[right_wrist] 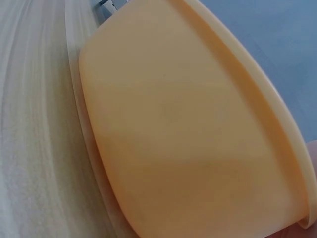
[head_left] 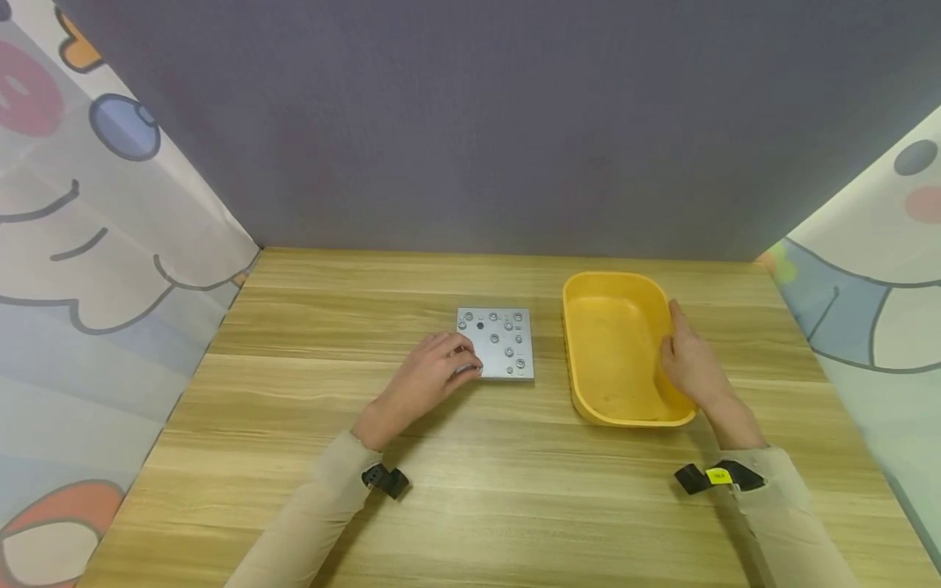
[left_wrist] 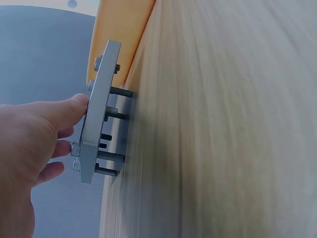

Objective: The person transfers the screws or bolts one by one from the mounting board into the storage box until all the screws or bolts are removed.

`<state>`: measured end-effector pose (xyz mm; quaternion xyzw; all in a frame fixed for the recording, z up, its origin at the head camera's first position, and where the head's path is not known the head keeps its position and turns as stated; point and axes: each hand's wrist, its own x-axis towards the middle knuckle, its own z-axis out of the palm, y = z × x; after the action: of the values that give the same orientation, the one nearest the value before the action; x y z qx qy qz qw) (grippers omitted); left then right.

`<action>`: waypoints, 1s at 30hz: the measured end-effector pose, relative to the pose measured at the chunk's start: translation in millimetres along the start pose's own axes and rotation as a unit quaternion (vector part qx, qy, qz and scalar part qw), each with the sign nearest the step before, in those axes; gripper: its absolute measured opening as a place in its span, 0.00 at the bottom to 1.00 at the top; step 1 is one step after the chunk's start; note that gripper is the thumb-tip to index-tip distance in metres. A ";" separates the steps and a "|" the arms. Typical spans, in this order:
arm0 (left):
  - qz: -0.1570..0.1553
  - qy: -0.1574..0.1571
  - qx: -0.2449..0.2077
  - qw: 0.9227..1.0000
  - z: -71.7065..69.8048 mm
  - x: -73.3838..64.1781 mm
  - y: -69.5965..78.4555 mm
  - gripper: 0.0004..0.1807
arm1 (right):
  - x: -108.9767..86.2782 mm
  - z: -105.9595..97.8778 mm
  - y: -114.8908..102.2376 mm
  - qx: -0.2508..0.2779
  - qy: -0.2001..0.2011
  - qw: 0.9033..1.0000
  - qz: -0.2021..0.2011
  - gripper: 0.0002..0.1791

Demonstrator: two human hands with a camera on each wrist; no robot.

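Head view: a wooden table (head_left: 470, 506) meets a grey wall (head_left: 470, 122) between cartoon sheets (head_left: 118, 237). The left hand (head_left: 426, 371) bends over the plate (head_left: 494, 363), left of the tray (head_left: 613, 343); whether it pinches, I cannot tell. The right hand (head_left: 694, 363) grips the tray's right rim.

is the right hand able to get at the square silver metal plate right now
Probably not directly: the yellow round-cornered tray stands between the right hand, which touches its right side, and the silver plate; it would likely have to reach over or around.
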<state>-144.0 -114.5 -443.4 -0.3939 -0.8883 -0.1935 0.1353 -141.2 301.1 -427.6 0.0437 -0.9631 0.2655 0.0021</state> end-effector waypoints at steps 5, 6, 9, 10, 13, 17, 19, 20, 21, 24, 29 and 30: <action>0.007 0.002 0.003 1.000 0.3 1.1 1.9 0.05 | -0.4 -0.5 -0.3 0.003 -0.003 1.000 0.005 0.34; 0.008 0.000 0.005 1.000 0.4 1.3 2.4 0.05 | -0.5 -0.7 0.0 0.003 -0.003 1.000 0.005 0.34; 0.007 -0.009 0.016 1.000 1.2 2.1 4.2 0.05 | -0.7 -0.8 0.3 0.004 -0.003 1.000 0.004 0.34; 0.007 -0.011 0.020 1.000 1.6 2.3 4.8 0.05 | -0.8 -0.6 0.4 0.005 -0.003 1.000 0.004 0.34; 0.005 -0.016 0.031 0.999 3.0 2.6 5.7 0.05 | -0.9 0.2 0.4 0.006 0.002 1.000 0.000 0.34; 0.004 -0.019 0.036 0.999 3.7 2.5 6.5 0.06 | -0.6 0.5 0.0 0.004 0.006 1.000 -0.001 0.34; 0.003 -0.021 0.036 0.999 4.0 2.3 6.6 0.06 | -0.4 0.2 -0.3 0.006 0.004 1.000 0.001 0.34; 0.002 -0.022 0.035 0.999 4.0 2.1 6.8 0.06 | -0.3 0.1 -0.6 0.006 0.003 1.000 0.002 0.34; 0.001 -0.023 0.034 0.999 4.2 2.0 6.9 0.06 | -0.2 0.0 -0.6 0.007 0.002 1.000 0.003 0.34; -0.003 -0.023 0.031 0.999 4.2 1.3 7.3 0.07 | -0.1 -0.1 -0.7 0.011 0.001 1.000 0.005 0.34; -0.007 -0.018 0.024 1.000 4.5 0.4 8.1 0.06 | 1.0 0.0 -0.1 0.011 0.001 1.000 0.007 0.34; -0.008 -0.018 0.023 1.000 4.6 0.3 8.1 0.06 | 1.0 -0.1 0.3 0.010 0.001 1.000 0.006 0.34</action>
<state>-138.5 -107.2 -445.4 -0.3868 -0.8980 -0.1670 0.1265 -142.2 301.3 -427.7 0.0374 -0.9606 0.2755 0.0013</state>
